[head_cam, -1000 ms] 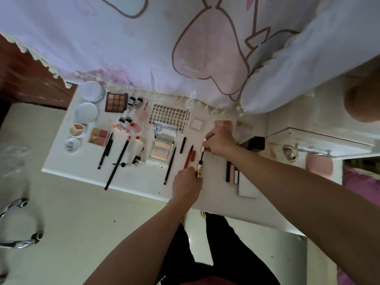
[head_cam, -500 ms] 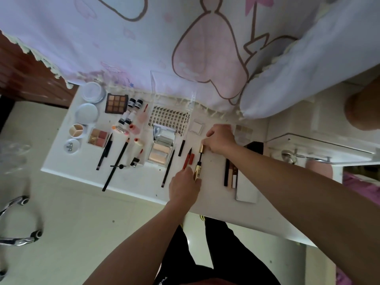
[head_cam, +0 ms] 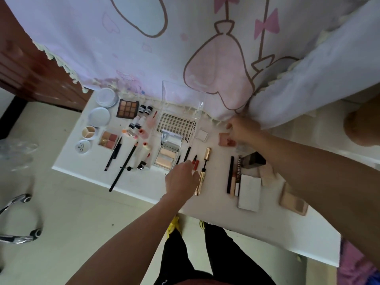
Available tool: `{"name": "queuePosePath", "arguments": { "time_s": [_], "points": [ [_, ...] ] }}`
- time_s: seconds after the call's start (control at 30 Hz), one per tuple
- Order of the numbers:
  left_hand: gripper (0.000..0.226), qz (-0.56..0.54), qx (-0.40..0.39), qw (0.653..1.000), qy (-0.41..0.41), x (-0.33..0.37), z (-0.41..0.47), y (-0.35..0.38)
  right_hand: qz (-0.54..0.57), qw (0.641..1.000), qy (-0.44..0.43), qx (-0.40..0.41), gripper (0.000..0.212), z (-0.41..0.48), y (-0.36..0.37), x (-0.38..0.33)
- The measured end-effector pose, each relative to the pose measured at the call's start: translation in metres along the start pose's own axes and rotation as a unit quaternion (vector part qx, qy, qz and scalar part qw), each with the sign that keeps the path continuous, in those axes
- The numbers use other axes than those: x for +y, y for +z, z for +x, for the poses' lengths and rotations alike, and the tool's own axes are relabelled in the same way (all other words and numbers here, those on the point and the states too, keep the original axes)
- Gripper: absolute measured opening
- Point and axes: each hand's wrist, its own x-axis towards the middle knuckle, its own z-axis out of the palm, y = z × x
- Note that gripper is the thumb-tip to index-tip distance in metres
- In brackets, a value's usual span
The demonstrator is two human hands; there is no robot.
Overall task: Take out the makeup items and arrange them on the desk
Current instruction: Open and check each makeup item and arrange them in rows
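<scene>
Gleaming gold tube (head_cam: 202, 171) beside left hand (head_cam: 182, 179)

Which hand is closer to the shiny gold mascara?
Left. The left hand lies right beside the gold mascara, on its left in the picture. The right hand is farther away, up by the small pink compact.

Pale floor (head_cam: 61, 223), white desk (head_cam: 144, 182), fringed pink cartoon cloth (head_cam: 144, 58), reddish wooden cabinet (head_cam: 30, 75)

The table (head_cam: 267, 223) is bare along its near edge toward the right corner. Makeup (head_cam: 127, 109) crowds the left half, and a hanging cloth (head_cam: 123, 48) covers the far edge.
</scene>
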Motion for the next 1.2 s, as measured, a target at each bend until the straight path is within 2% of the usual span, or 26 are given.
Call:
{"name": "queuePosePath", "arguments": {
  "time_s": [0.1, 0.2, 0.27, 0.4, 0.5, 0.63, 0.73, 0.9, 1.1, 1.2],
  "points": [
    [0.022, -0.011, 0.006, 1.0, -0.003, -0.003, 0.005, -0.002, -0.035, 0.998, -0.049, -0.022, 0.025, -0.005, 0.01, -0.004],
    [0.025, -0.024, 0.007, 1.0, -0.008, -0.007, 0.007, -0.003, -0.111, 0.993, -0.043, -0.027, 0.025, -0.005, 0.017, -0.008],
    [0.026, -0.028, 0.005, 1.0, -0.013, -0.009, 0.007, -0.003, -0.128, 0.991, -0.036, -0.003, 0.028, -0.001, 0.022, -0.009],
    [0.028, -0.033, 0.001, 0.999, -0.025, -0.012, 0.008, -0.006, -0.07, 0.996, -0.04, 0.05, 0.021, 0.004, 0.032, -0.008],
    [0.026, -0.06, 0.002, 0.998, -0.029, -0.012, 0.008, -0.016, -0.057, 0.997, -0.041, 0.03, 0.019, -0.002, 0.023, -0.011],
    [0.018, -0.161, -0.008, 0.986, -0.032, -0.012, 0.018, -0.041, 0.028, 0.998, -0.051, 0.012, 0.047, -0.018, -0.001, -0.017],
    [0.012, -0.301, -0.038, 0.951, -0.054, -0.007, 0.023, -0.072, 0.139, 0.986, -0.089, 0.023, 0.052, -0.037, -0.021, -0.021],
    [0.017, -0.454, -0.08, 0.887, -0.033, 0.011, 0.019, -0.125, 0.199, 0.97, -0.13, 0.042, 0.058, -0.085, -0.056, -0.034],
    [0.02, -0.471, -0.113, 0.875, 0.028, 0.028, 0.007, -0.162, 0.29, 0.944, -0.128, 0.088, 0.058, -0.129, -0.076, -0.062],
    [0.018, -0.463, -0.111, 0.879, 0.036, 0.03, 0.001, -0.172, 0.332, 0.931, -0.123, 0.089, 0.049, -0.142, -0.08, -0.072]
  ]
}}
